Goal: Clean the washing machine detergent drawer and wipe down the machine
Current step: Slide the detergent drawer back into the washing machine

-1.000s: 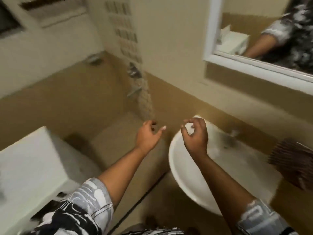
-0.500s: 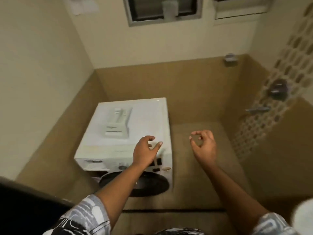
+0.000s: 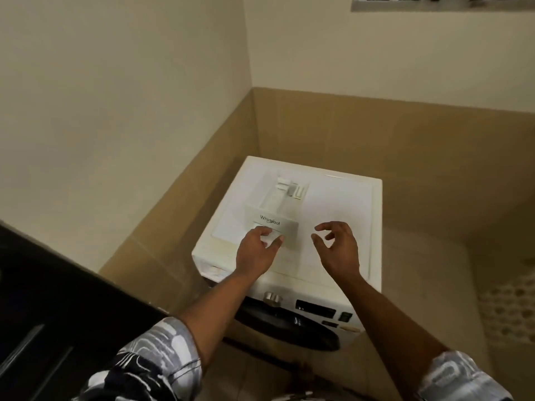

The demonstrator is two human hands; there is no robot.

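Drawer (image 3: 272, 219) lies on top of the washer (image 3: 333, 204), which stands in a tiled corner.
The left hand (image 3: 257, 251) pinches the drawer's front panel, fingers curled over it and thumb beneath. The right hand (image 3: 338, 250) hovers just beside the drawer, above the washer top, fingers loosely curled and holding nothing.
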